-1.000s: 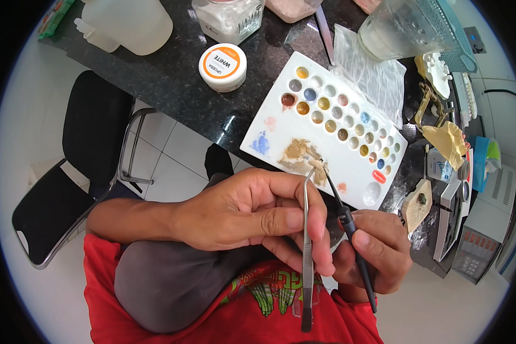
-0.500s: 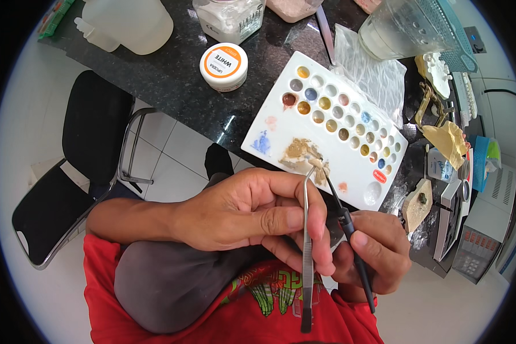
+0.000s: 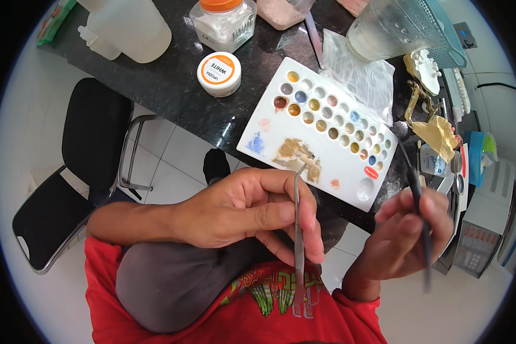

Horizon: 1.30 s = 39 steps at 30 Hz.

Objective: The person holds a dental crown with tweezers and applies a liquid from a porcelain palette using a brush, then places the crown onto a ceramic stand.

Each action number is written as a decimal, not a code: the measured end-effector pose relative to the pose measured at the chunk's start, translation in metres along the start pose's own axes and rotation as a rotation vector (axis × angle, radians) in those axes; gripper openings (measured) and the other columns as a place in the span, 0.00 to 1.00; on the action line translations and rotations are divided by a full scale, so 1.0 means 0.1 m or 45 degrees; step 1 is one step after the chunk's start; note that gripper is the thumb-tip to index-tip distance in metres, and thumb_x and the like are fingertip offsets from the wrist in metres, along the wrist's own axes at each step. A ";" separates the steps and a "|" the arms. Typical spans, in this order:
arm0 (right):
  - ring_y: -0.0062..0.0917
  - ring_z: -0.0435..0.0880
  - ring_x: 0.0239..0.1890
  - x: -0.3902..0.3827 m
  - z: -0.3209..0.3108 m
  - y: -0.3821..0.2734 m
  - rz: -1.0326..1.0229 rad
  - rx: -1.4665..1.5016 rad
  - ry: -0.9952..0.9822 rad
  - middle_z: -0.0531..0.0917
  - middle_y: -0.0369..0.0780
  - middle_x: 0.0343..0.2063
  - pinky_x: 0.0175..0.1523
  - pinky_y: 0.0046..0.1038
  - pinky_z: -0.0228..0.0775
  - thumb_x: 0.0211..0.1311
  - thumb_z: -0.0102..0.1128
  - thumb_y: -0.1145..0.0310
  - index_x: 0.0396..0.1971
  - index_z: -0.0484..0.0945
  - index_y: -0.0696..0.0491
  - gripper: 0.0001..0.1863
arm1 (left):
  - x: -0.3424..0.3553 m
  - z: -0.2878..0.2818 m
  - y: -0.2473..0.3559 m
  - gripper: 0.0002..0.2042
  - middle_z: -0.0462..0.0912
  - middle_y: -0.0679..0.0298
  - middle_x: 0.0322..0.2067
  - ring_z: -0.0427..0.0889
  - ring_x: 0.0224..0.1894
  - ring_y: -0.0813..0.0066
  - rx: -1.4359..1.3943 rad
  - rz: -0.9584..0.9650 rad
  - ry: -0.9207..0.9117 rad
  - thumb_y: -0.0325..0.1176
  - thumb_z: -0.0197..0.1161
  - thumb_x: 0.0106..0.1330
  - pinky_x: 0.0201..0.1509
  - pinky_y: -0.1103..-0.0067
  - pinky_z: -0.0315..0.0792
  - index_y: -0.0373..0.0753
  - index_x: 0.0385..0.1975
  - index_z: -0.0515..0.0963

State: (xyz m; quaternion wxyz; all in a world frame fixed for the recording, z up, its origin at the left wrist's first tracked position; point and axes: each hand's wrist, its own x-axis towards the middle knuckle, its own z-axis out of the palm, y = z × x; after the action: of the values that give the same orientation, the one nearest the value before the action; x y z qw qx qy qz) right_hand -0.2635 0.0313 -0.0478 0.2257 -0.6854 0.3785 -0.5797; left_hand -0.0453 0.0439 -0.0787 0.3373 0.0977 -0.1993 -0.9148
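My left hand (image 3: 252, 212) has its fingers wrapped round curved metal tweezers (image 3: 298, 229). Their bent tips, with a small pale piece (image 3: 304, 168) at them, are over the brown smears of a white palette (image 3: 341, 172) with rows of coloured wells. Whether that piece rests on the palette, I cannot tell. My right hand (image 3: 413, 229) grips a slim black brush (image 3: 418, 213), blurred, held upright to the right of the palette, its tip near a gold-coloured articulator (image 3: 411, 103) with a yellow cast (image 3: 436, 137).
A white jar (image 3: 219, 83), a translucent jug (image 3: 140, 31), powder containers (image 3: 223, 31), a plastic sheet (image 3: 361, 74), a cup (image 3: 378, 34) and a white cast (image 3: 424, 71) share the dark worktop (image 3: 160, 86). A black chair (image 3: 97, 120) stands left; a grey appliance (image 3: 487, 218) is right.
My right hand has moved rightward, lifting the brush away from the palette's smear and the tweezer tips. My left hand and the tweezers have shifted slightly left, still over the palette.
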 end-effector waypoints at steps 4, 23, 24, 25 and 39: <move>0.22 0.78 0.24 0.25 -0.02 -0.01 0.149 -0.101 -0.020 0.78 0.45 0.29 0.29 0.17 0.69 0.58 0.57 0.78 0.38 0.73 0.64 0.09 | 0.00 0.00 -0.01 0.07 0.78 0.51 0.37 0.79 0.48 0.51 -0.022 -0.028 0.022 0.32 0.49 0.70 0.45 0.70 0.81 0.34 0.38 0.68; 0.20 0.82 0.28 0.33 0.11 0.11 0.161 -0.413 -0.263 0.81 0.43 0.29 0.32 0.16 0.75 0.59 0.59 0.80 0.37 0.76 0.66 0.08 | 0.06 -0.05 -0.08 0.05 0.78 0.47 0.40 0.77 0.51 0.51 -0.123 -0.095 -0.120 0.27 0.50 0.69 0.50 0.69 0.79 0.32 0.39 0.69; 0.20 0.82 0.28 0.33 0.11 0.12 0.158 -0.424 -0.268 0.81 0.43 0.29 0.32 0.16 0.75 0.59 0.59 0.80 0.37 0.76 0.66 0.08 | 0.06 -0.06 -0.09 0.05 0.78 0.47 0.40 0.77 0.51 0.51 -0.135 -0.080 -0.130 0.27 0.50 0.69 0.50 0.69 0.79 0.32 0.39 0.69; 0.20 0.82 0.28 0.34 0.11 0.11 0.154 -0.450 -0.276 0.81 0.43 0.29 0.32 0.16 0.75 0.59 0.59 0.80 0.37 0.76 0.66 0.08 | 0.06 -0.06 -0.09 0.05 0.78 0.47 0.40 0.77 0.51 0.51 -0.135 -0.078 -0.133 0.26 0.50 0.69 0.50 0.69 0.79 0.32 0.39 0.69; 0.22 0.78 0.22 0.06 -0.09 -0.04 -0.086 0.000 -0.288 0.78 0.42 0.25 0.28 0.18 0.69 0.56 0.59 0.73 0.41 0.72 0.56 0.12 | 0.06 -0.07 -0.07 0.07 0.78 0.50 0.36 0.81 0.45 0.56 -0.168 -0.100 -0.134 0.30 0.51 0.70 0.43 0.72 0.81 0.33 0.38 0.69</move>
State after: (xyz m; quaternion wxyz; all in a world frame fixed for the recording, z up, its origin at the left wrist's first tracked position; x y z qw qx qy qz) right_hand -0.2706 0.0302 -0.0393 0.2473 -0.7588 0.3272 -0.5060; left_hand -0.0516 0.0432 -0.0880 0.2959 0.0347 -0.1520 -0.9424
